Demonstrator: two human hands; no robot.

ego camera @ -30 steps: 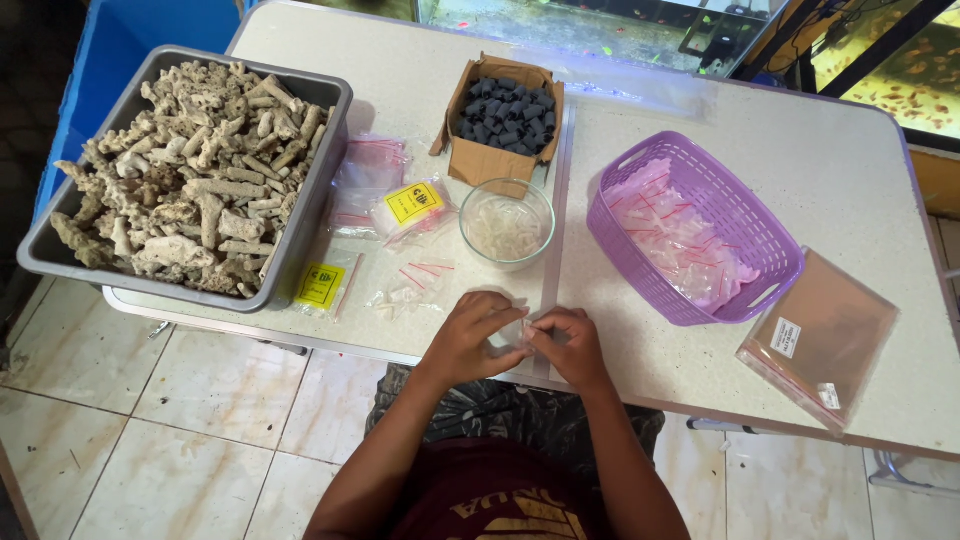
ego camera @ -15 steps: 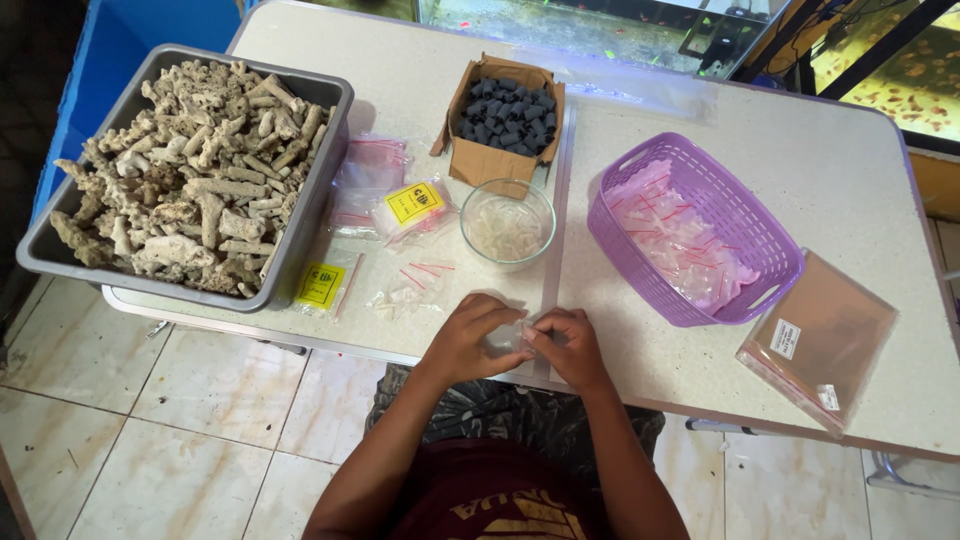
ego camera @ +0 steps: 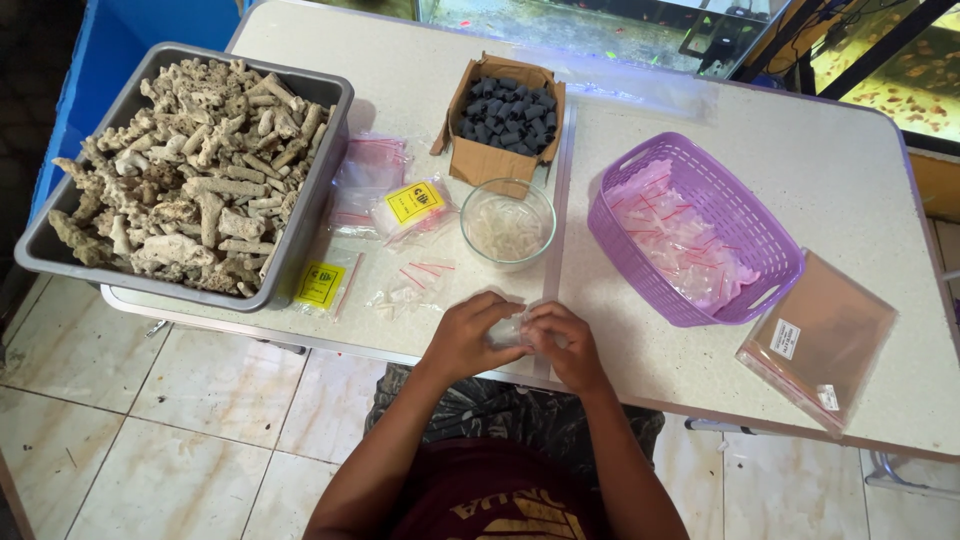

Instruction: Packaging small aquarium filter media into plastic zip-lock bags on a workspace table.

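Observation:
My left hand (ego camera: 470,335) and my right hand (ego camera: 567,343) meet at the near edge of the white table (ego camera: 800,170). Together they pinch a small clear plastic bag (ego camera: 511,329), mostly hidden by my fingers. Just beyond them stands a glass bowl (ego camera: 508,222) with pale bits inside. Loose small zip bags with red seals (ego camera: 410,285) lie left of my hands.
A grey tub of pale coral rubble (ego camera: 190,170) fills the left end. A cardboard box of small black rings (ego camera: 503,118) stands behind the bowl. A purple basket (ego camera: 690,230) holding filled bags sits right, with a stack of clear sleeves (ego camera: 820,340) beside it. Yellow-labelled packets (ego camera: 415,203) lie near the tub.

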